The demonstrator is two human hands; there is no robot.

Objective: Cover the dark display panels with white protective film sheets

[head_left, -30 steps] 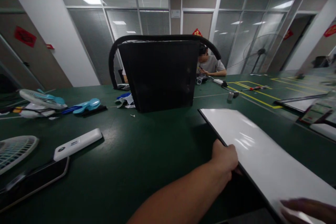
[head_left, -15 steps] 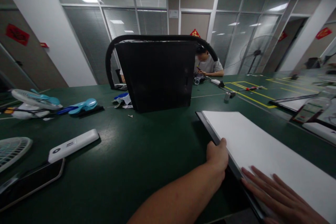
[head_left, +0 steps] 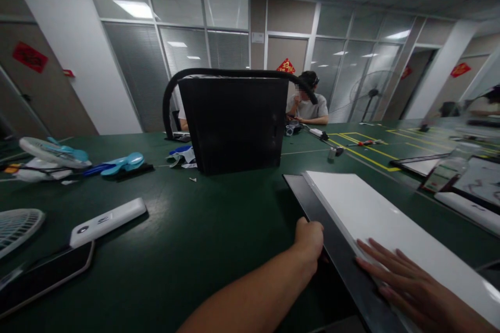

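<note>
At the table's right side a flat white slab (head_left: 375,208) lies on a thin black panel (head_left: 332,242). A wide strip of the panel shows along the slab's left edge. My left hand (head_left: 310,242) is closed round the panel's left edge, thumb on top; its other fingers are mostly hidden underneath. My right hand (head_left: 410,278) rests on the slab near its left edge, palm down with fingers stretched out and slightly apart. Whether the slab is a stack of sheets or one solid piece, I cannot tell.
A large black box-like case (head_left: 234,125) with a black tube arched over it stands ahead. To the left lie a white handheld device (head_left: 107,222), a phone (head_left: 47,281) and blue spoon-shaped items (head_left: 125,163). A bottle (head_left: 447,169) stands right. A person (head_left: 312,106) sits across.
My left hand has drawn the black panel leftward, so more of it shows beside the white slab. My right hand stays flat on the slab. The view has tilted up a little.
</note>
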